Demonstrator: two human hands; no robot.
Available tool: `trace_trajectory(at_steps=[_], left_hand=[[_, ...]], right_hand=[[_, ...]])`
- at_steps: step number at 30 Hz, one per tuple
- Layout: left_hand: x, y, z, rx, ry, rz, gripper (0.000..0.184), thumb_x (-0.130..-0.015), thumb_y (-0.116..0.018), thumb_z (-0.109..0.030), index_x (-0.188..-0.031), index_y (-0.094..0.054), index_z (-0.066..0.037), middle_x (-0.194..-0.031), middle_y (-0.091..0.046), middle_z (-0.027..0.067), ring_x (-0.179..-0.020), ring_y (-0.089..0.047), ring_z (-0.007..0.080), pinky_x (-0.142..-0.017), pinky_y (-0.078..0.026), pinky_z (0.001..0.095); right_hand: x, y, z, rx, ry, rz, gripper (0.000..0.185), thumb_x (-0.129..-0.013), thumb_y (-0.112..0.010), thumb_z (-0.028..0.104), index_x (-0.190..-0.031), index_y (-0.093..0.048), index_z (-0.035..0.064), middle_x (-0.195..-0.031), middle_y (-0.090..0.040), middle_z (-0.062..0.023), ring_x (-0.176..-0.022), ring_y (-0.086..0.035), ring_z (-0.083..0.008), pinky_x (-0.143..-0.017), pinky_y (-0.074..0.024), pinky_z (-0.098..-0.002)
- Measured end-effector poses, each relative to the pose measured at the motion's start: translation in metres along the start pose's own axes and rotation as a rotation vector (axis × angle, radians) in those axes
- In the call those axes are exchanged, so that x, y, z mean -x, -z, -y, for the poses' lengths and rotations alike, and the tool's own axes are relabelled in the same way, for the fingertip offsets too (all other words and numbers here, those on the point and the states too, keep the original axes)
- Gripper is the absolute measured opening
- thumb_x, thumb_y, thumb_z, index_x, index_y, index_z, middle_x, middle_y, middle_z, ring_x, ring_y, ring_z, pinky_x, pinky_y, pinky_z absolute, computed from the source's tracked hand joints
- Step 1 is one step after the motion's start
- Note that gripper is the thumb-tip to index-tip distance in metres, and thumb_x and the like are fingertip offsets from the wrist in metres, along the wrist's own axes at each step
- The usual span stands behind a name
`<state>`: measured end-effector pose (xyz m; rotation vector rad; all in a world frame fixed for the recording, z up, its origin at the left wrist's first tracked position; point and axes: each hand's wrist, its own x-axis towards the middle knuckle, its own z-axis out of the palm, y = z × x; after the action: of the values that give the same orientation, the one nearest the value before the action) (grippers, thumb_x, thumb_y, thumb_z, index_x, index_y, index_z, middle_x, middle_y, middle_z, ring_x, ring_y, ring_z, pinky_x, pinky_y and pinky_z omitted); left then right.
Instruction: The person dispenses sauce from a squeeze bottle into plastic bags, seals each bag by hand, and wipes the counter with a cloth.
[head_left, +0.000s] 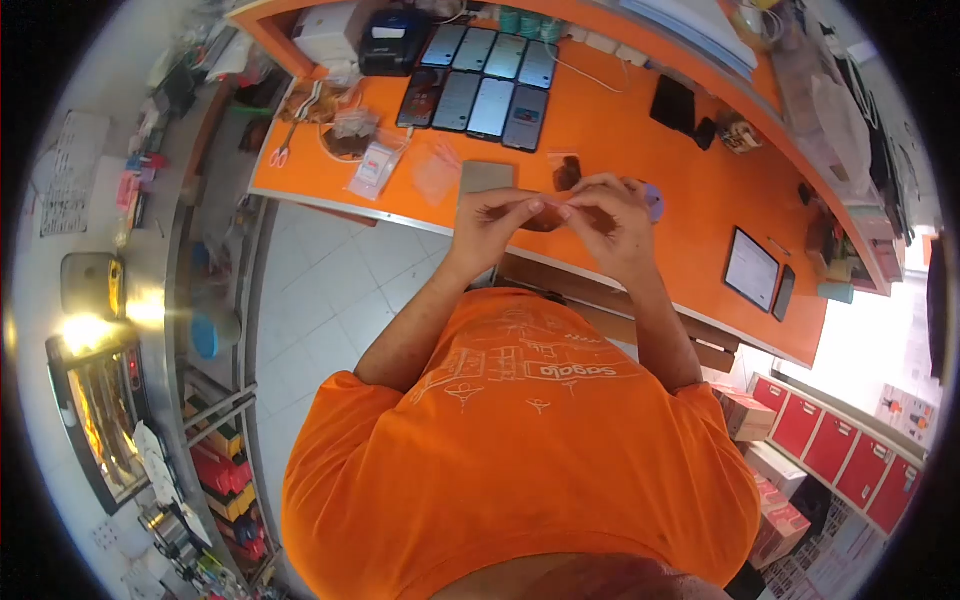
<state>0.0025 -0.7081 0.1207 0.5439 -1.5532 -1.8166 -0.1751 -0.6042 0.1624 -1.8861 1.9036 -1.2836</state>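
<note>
Both hands meet above the near edge of the orange desk [640, 255]. My left hand [492, 228] pinches with thumb and finger; my right hand [612, 222] pinches close beside it. Whatever lies between the fingertips is too small to make out. A grey-green flat box [487, 176] lies just behind my left hand. Behind my right hand is a small clear bag with dark contents [566, 172], and a purple round object [653, 202] shows past its outer side.
Several phones [490, 107] lie in two rows at the back, beside a black device [394, 42]. Plastic bags [376, 168] and scissors [283, 152] are at the left. A tablet [752, 267] lies at the right, with a dark wallet-like item [673, 104] further back.
</note>
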Motion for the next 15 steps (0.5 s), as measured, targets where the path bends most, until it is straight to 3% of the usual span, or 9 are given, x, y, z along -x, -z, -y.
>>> trace_trajectory(at_steps=[6,9,12,15], left_hand=[[0.009,0.018,0.014,-0.024,-0.045,-0.076,0.014,-0.098,-0.067,-0.007,-0.100,-0.072,0.006,-0.093,-0.074,0.0128,-0.085,-0.072,0.0185,-0.079,-0.057,0.0306],[0.016,0.036,0.005,-0.250,-0.196,-0.211,0.012,-0.099,-0.063,-0.006,-0.099,-0.068,0.005,-0.089,-0.072,0.0104,-0.083,-0.071,0.0170,-0.077,-0.057,0.0303],[0.020,0.064,0.015,-0.028,-0.213,-0.435,0.011,-0.101,-0.059,-0.008,-0.099,-0.064,0.002,-0.085,-0.067,0.0069,-0.074,-0.069,0.0154,-0.071,-0.056,0.0296],[0.006,0.125,0.038,-0.296,-0.265,-0.747,0.020,-0.104,-0.056,-0.018,-0.102,-0.063,0.000,-0.082,-0.063,0.0035,-0.071,-0.060,0.0103,-0.066,-0.049,0.0268]], right_hand=[[-0.013,-0.034,0.003,-0.129,-0.047,0.104,0.008,-0.084,-0.077,0.012,-0.089,-0.070,0.0111,-0.091,-0.069,-0.0009,-0.094,-0.062,-0.0177,-0.096,-0.0337,-0.0411],[-0.024,-0.066,0.011,-0.280,-0.098,0.119,0.008,-0.086,-0.076,0.013,-0.089,-0.070,0.0092,-0.091,-0.069,-0.0026,-0.095,-0.062,-0.0195,-0.096,-0.0341,-0.0431],[-0.038,-0.101,0.021,-0.168,0.013,0.120,0.005,-0.089,-0.072,0.011,-0.090,-0.069,0.0068,-0.092,-0.070,-0.0060,-0.094,-0.064,-0.0213,-0.091,-0.0400,-0.0408],[-0.046,-0.133,0.015,-0.183,-0.015,0.156,0.008,-0.092,-0.071,0.011,-0.096,-0.070,0.0048,-0.096,-0.071,-0.0065,-0.088,-0.063,-0.0230,-0.090,-0.0408,-0.0396]])
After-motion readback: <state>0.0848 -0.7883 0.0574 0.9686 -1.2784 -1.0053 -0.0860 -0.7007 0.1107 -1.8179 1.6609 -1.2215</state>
